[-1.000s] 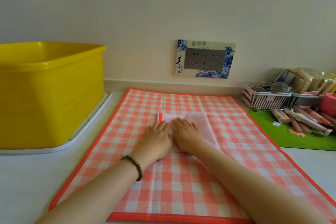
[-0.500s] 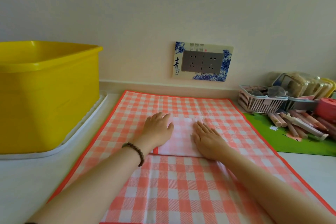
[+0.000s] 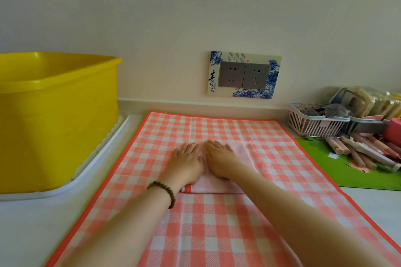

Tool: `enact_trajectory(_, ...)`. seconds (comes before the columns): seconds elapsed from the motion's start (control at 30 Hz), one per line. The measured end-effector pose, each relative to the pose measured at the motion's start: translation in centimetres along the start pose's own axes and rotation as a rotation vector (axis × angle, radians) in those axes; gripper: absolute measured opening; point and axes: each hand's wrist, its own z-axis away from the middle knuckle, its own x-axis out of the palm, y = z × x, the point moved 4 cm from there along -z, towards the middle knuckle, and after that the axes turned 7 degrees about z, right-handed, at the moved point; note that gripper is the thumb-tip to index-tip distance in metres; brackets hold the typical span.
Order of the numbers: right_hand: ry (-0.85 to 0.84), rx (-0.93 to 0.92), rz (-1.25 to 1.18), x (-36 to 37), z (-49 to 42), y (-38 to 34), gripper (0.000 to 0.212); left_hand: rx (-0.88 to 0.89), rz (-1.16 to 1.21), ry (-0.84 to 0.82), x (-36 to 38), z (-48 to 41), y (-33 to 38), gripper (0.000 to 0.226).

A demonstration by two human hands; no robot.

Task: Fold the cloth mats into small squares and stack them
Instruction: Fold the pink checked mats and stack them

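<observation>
At the far left a large yellow plastic tub (image 3: 54,119) stands on a white tray (image 3: 104,147), which rests on a pale countertop (image 3: 32,223). Just right of the tray, a big orange-and-white checked mat (image 3: 217,234) with an orange border lies spread flat on the counter, reaching from the wall to the near edge of the view.

Two bare forearms reach in from the bottom over this mat. The left hand (image 3: 187,162), with a dark beaded bracelet (image 3: 165,191) at the wrist, lies palm down with its fingers straight and close together. The right hand (image 3: 221,160) lies palm down just beside it, fingers straight and slightly spread. Both press flat on a small folded cloth mat (image 3: 238,150), pale pink check, which sits near the middle of the spread mat. The folded piece shows past the right hand and below both wrists, where an orange edge peeks out.

On the wall behind, a double grey socket (image 3: 244,75) sits in a blue-and-white floral plate. At the far right a pink slatted basket (image 3: 314,123) stands by the wall, and a heap of pens or tubes (image 3: 364,151) lies on a green mat (image 3: 325,165)
</observation>
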Motion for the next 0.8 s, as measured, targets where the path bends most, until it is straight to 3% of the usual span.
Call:
enact_trajectory(0.6, -0.088, 0.183, -0.032, 0.3, 3.3, 9.7, 0.063, 0.009, 0.061, -0.031, -0.3, 0.2, 0.0, 0.055)
enact_trajectory(0.8, 0.098, 0.248, -0.470, -2.6, 4.5, 9.9, 0.042, -0.017, 0.362, -0.073, -2.8, 0.8, -0.9, 0.066)
